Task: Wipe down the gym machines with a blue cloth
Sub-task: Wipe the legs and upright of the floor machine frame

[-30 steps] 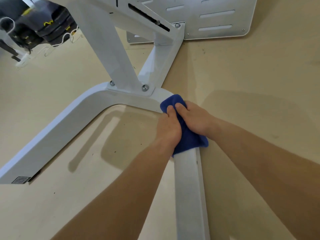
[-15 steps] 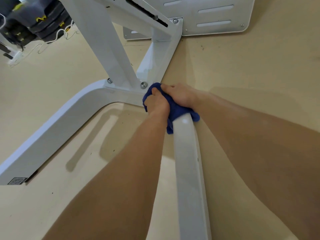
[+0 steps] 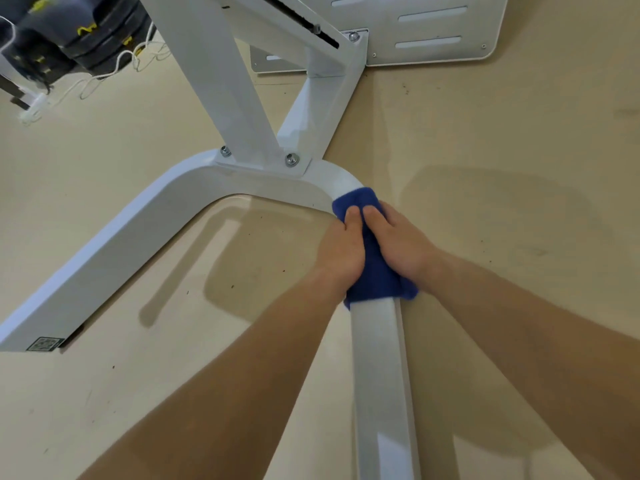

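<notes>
Cloth (image 3: 375, 271) on frame rail (image 3: 379, 375), between hands; upright (image 3: 221, 81) behind.

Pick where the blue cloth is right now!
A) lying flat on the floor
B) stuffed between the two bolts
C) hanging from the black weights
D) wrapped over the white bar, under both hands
D. The blue cloth is draped over the white bar of the machine's base, just past the curve, with the left hand and the right hand pressing on it from either side.
</notes>
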`<state>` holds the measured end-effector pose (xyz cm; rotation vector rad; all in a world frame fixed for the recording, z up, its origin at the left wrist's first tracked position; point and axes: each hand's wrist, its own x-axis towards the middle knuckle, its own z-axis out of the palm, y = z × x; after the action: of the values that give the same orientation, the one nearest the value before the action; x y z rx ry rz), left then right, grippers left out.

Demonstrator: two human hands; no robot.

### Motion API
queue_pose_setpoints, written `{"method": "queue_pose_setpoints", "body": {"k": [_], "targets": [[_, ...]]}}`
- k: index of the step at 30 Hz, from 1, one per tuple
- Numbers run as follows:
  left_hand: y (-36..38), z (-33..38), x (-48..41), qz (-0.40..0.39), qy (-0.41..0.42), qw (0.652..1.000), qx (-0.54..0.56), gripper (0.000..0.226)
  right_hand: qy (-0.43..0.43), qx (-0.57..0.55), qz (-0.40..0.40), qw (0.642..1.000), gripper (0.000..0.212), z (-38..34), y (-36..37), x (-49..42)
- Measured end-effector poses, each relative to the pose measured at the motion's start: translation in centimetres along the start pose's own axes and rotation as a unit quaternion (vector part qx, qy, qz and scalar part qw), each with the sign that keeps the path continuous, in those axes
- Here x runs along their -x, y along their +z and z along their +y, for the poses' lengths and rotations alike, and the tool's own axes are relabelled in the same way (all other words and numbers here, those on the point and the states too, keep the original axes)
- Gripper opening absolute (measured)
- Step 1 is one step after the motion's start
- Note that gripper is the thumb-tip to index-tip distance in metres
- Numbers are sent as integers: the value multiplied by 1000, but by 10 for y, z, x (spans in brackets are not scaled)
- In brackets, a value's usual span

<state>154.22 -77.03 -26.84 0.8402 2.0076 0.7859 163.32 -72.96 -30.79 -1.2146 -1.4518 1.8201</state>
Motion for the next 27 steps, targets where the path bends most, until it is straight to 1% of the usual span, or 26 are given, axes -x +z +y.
{"method": "queue_pose_setpoints", "body": {"k": [2, 4, 6, 8, 12, 13, 15, 17, 19, 20, 22, 24, 27], "targets": [[-2, 10, -17, 0, -8, 1000, 20, 45, 17, 13, -18, 1000, 39, -12, -4, -22], [-3, 16, -29, 25, -24, 998, 52, 48, 28, 46, -30, 998, 43, -24, -3, -38], [-2, 17, -31, 38, -32, 996, 73, 50, 27, 86, -10, 996, 44, -30, -3, -43], [1, 14, -24, 37, -24, 997, 68, 49, 13, 100, 10, 995, 40, -29, -1, -32], [5, -10, 16, 56, 39, 998, 12, 34, -32, 76, 45, 996, 35, -9, 8, 17], [5, -18, 29, 60, 52, 997, 23, 31, -45, 70, 54, 995, 34, -5, 10, 28], [6, -35, 51, 38, 61, 994, 83, 29, -64, 64, 56, 994, 30, -1, 14, 41], [5, -42, 57, 14, 59, 990, 131, 33, -72, 73, 43, 994, 33, -3, 15, 42], [5, -43, 50, 11, 58, 991, 123, 36, -74, 95, 31, 992, 42, -9, 12, 33], [5, -41, 44, 17, 56, 992, 112, 36, -73, 100, 24, 992, 43, -11, 10, 27], [5, -31, 28, 37, 55, 994, 84, 36, -74, 102, 25, 992, 37, -14, 6, 13], [6, -15, 7, 61, 47, 996, 52, 37, -72, 101, 43, 991, 34, -15, 3, -2], [6, 6, -20, 70, 15, 997, 41, 42, -45, 117, 73, 989, 30, -27, 3, -19]]}}
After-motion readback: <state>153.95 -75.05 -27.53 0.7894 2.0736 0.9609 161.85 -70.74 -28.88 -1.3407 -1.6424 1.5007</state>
